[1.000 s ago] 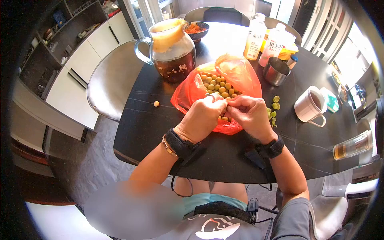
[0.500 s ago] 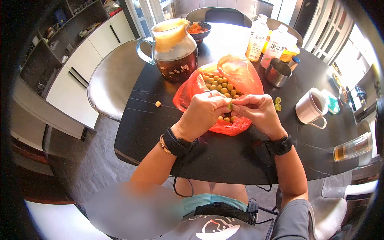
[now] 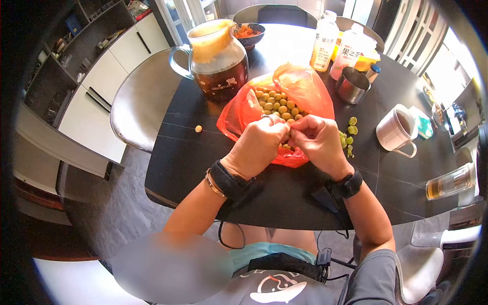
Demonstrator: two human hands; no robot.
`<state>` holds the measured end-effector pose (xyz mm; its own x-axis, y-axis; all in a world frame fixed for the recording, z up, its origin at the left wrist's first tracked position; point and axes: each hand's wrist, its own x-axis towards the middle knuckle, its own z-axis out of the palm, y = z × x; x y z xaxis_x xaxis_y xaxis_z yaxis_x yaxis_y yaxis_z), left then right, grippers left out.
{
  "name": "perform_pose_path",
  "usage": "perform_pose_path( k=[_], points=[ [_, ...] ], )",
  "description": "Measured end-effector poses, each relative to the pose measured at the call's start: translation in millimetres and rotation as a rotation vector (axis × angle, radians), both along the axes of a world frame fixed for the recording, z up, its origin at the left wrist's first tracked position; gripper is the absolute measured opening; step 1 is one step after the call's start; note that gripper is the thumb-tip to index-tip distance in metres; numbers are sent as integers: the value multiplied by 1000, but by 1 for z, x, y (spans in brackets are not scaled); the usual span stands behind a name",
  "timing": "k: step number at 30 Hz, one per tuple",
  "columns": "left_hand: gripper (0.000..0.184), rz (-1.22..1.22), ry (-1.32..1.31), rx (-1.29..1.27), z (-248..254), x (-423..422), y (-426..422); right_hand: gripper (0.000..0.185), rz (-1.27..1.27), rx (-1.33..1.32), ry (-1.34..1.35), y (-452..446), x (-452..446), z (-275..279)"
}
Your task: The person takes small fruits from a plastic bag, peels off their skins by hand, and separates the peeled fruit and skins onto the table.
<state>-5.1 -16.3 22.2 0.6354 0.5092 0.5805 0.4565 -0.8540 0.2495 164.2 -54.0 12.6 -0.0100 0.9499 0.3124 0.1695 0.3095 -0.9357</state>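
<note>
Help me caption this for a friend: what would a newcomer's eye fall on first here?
Probably the bright red plastic bag of round green fruits mid-table, with the left hand and right hand meeting over its near side. Next, likely the big glass pitcher of dark liquid, behind the bag to the left. Green pieces lie just right of the bag.

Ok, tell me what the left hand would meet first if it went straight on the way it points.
Most likely the fingertips of the right hand, right beside those of the left hand; depth is unclear, so it might meet the round fruit below instead.
</note>
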Motion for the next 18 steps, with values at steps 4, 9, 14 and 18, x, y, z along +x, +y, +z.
perform_pose_path(
  k=[4, 9, 14, 18],
  points=[
    [15, -28, -106, -110, 8, -1, 1, 6, 61, -75, 97, 1, 4, 4],
    [20, -108, -470, -333, -2, 2, 15, 13, 136, -120, 225, 4, 13, 14],
    [23, -184, -573, -699, -5, 3, 17, 14, 63, -35, 156, 8, 11, 2],
    [26, -177, -619, -833, 2, 0, 13, 14, 51, 107, 116, 6, 4, 2]
  ],
)
